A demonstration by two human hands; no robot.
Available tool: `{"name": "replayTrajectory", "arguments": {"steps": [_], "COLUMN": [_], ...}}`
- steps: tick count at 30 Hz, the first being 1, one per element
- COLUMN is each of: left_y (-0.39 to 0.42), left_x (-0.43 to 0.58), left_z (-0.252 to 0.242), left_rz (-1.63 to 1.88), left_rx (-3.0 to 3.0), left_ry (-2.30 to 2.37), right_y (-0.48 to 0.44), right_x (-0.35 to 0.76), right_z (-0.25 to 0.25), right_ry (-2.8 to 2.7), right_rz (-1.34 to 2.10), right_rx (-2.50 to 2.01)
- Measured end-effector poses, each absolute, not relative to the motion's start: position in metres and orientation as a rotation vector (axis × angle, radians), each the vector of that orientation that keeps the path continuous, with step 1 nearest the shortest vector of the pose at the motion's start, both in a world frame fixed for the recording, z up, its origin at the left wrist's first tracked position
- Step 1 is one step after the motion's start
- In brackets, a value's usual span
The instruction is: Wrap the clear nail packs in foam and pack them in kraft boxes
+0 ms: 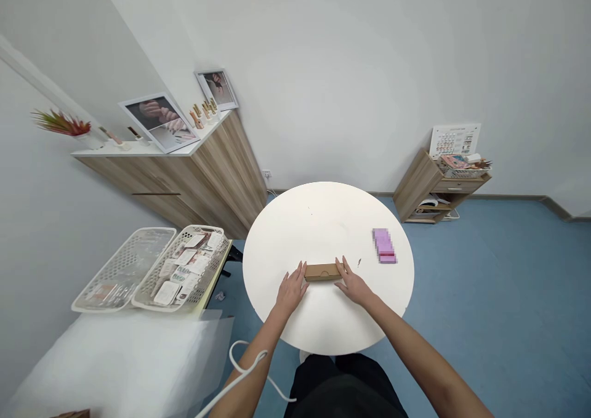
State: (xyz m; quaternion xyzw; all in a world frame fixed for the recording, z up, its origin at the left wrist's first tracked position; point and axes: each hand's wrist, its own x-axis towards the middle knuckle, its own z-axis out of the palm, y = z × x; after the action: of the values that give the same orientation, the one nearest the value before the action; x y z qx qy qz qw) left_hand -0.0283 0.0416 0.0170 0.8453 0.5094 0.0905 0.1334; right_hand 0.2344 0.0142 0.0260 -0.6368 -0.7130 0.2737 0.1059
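Cardboard box [322, 273] lay flat on round white table [318, 221], near its front edge, btwn both hands. L hand [292, 289] was spread open, palm down, fingertips touching the box's left end, not clenched. R hand [353, 282] did the same at the right end, fingers out straight, touching the box but not wrapped round it. Purple block [384, 245], pixelated, sat on the table further right, apart from R hand. Two white baskets [124, 264] stood left of the table, one w/ packets inside. Wood cabinet [203, 172] w/ framed pics [159, 121] stood behind; small shelf unit [434, 187] by far wall.
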Motion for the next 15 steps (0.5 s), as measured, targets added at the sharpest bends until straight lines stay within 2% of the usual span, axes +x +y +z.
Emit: {"name": "replayTrajectory", "arguments": {"steps": [5,15], "left_y": [0.027,0.017], "left_x": [-0.020,-0.023], "left_z": [0.009,-0.010], "left_rz": [0.155,0.225], "left_rx": [2.684,2.591], "left_ry": [1.660,1.523], "right_y": [-0.001,-0.008], "right_x": [0.220,0.222], "right_z": [0.013,0.003], "right_ry": [-2.263,-2.216], "right_rz": [0.390,0.415], "right_rx": [-1.976,-1.984]}}
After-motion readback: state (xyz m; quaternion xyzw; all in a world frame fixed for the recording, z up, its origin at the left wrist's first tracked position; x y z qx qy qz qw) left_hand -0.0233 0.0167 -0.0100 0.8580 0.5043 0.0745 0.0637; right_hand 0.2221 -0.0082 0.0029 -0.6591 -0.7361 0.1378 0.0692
